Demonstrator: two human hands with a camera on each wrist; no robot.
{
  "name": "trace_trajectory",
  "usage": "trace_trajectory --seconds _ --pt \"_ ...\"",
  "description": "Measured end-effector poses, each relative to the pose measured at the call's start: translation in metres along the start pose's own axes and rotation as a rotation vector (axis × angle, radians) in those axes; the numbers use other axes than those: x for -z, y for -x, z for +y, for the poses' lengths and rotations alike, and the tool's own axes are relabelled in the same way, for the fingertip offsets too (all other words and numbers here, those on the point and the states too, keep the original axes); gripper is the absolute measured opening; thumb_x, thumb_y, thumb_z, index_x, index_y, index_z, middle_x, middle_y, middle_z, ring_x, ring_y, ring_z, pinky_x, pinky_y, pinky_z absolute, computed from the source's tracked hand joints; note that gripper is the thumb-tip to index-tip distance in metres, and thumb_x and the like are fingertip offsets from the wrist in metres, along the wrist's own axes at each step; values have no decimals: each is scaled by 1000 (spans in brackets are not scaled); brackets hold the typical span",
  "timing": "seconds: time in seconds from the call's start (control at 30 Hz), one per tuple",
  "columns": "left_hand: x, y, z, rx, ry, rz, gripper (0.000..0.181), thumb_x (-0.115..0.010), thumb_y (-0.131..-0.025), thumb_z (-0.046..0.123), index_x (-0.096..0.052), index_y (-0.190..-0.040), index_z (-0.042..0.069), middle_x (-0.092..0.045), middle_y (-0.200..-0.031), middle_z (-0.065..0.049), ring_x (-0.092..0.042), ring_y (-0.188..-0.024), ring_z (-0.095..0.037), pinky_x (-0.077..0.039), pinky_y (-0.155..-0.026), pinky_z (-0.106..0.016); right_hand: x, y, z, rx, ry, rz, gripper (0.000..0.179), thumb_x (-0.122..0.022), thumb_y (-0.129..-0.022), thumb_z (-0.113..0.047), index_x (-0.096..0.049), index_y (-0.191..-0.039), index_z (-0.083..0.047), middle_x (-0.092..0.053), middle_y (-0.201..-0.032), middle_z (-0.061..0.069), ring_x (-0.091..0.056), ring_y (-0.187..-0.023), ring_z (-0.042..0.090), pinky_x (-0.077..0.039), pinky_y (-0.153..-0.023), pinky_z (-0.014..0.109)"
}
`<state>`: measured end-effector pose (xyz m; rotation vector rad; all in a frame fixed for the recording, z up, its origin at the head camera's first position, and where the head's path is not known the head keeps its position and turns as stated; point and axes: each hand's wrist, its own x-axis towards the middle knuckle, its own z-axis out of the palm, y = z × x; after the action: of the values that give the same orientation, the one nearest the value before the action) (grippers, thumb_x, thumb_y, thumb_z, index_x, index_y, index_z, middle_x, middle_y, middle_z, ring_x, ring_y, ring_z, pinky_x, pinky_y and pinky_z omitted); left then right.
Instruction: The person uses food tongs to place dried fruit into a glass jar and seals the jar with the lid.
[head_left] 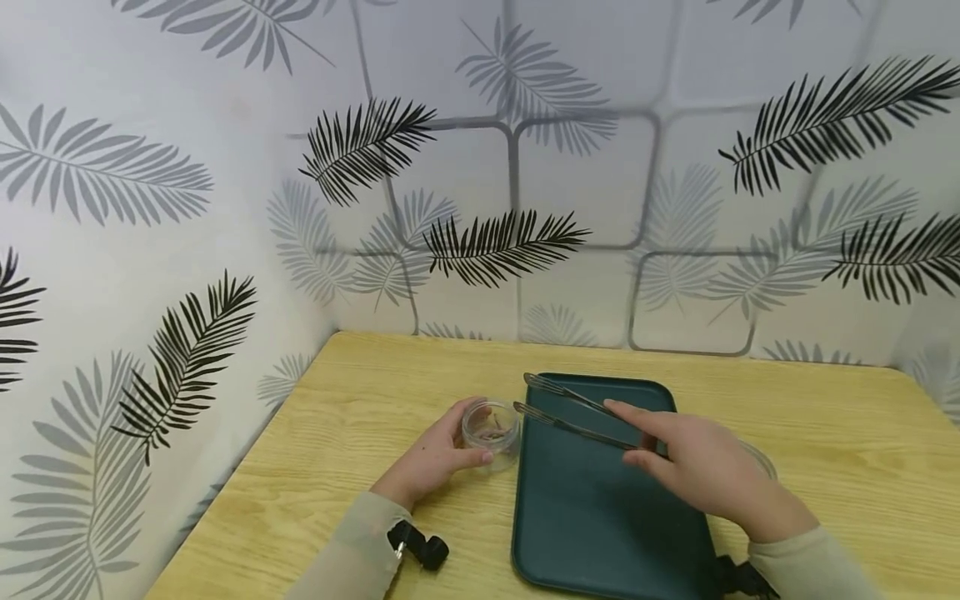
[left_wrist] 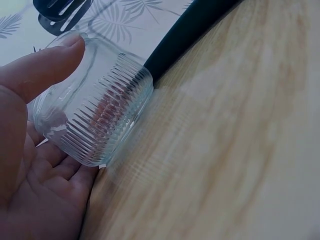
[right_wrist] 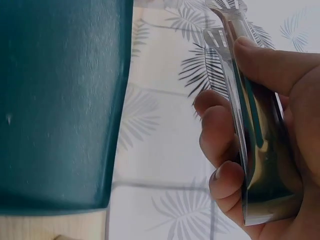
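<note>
My left hand [head_left: 435, 458] grips a small clear glass jar [head_left: 491, 457] on the table, thumb on the near side and fingers round the back. Ridges run round the jar's lower wall, and something small and reddish-brown [left_wrist: 109, 111] shows inside through the glass. In my right hand [head_left: 697, 458] are metal tongs [head_left: 577, 427], gripped between thumb and curled fingers. Their slotted tips point left toward the jar and stand apart, over the upper left part of a dark green tray [head_left: 592, 517]. The right wrist view shows the tongs' bent end [right_wrist: 272, 200] against the palm.
The tray lies flat just right of the jar. A clear round rim [head_left: 759, 458] peeks out behind my right hand, mostly hidden. The wood-grain table [head_left: 322, 442] meets a leaf-patterned wall covering [head_left: 465, 192] at its back and left edges.
</note>
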<state>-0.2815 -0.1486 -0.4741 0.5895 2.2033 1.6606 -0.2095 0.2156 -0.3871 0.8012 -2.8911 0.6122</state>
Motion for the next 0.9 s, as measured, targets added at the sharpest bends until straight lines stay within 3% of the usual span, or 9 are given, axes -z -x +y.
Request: trace_trajectory --seconds 0.2,0.4,0.53,0.9 --pt "0 -4 1 -31 1 -9 84 -79 -91 29 -29 -159 21 -38 -159 -1 -26 -149 -18 -21 -120 -45 10 3 7 -54 35 2 67 -70 -95 -42 -43 -155 -32 -60 -85 -21 -44 -52 0 -38 -49 27" --pt "0 -2 0 -13 -12 -17 82 -78 -91 28 -30 -158 24 -39 -158 2 -25 -150 -17 -20 -120 -45 13 11 18 -111 33 10 67 -69 -96 -43 -42 -156 -30 -61 -87 -20 -43 -53 2 -36 -49 28" --pt "-1 -5 3 -25 -3 -20 80 -78 -92 27 -31 -157 24 -40 -158 1 -26 -149 -16 -19 -120 -44 16 22 32 -188 42 4 68 -66 -97 -48 -41 -157 -29 -59 -87 -16 -41 -51 6 -34 -48 29" --pt "1 -1 0 -19 -1 -9 83 -78 -91 29 -30 -158 24 -38 -159 0 -27 -149 -18 -21 -120 -44 27 58 92 -433 27 -98 86 -55 -103 -49 -20 -157 7 -63 -90 5 -51 -60 18 -41 -51 38"
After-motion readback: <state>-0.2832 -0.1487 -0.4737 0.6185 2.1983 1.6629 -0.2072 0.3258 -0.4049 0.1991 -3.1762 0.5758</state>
